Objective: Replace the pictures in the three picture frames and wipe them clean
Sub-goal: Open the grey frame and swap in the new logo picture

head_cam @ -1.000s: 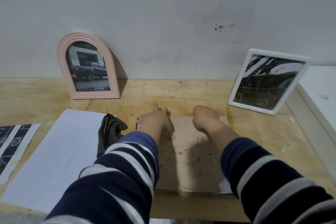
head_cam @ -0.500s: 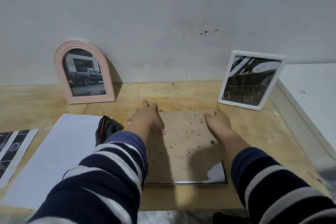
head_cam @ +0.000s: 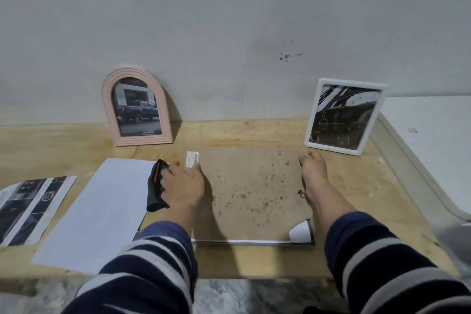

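Observation:
A picture frame lies face down in the middle of the wooden table, its stained brown backing board facing up. My left hand grips its left edge and my right hand grips its right edge, fingers curled at the far right corner. White paper shows through the board's torn near-right corner. A pink arched frame with a truck picture leans on the wall at the left. A white rectangular frame with a dark picture leans at the right. A black cloth lies beside my left hand.
A white sheet lies left of the cloth, and a printed car picture lies at the far left. A white raised surface borders the table on the right. The table's front edge runs just past the frame.
Both hands have slid from the board's far edge outward to its left and right sides. The camera view has shifted, showing the barcode label at the board's far left corner.

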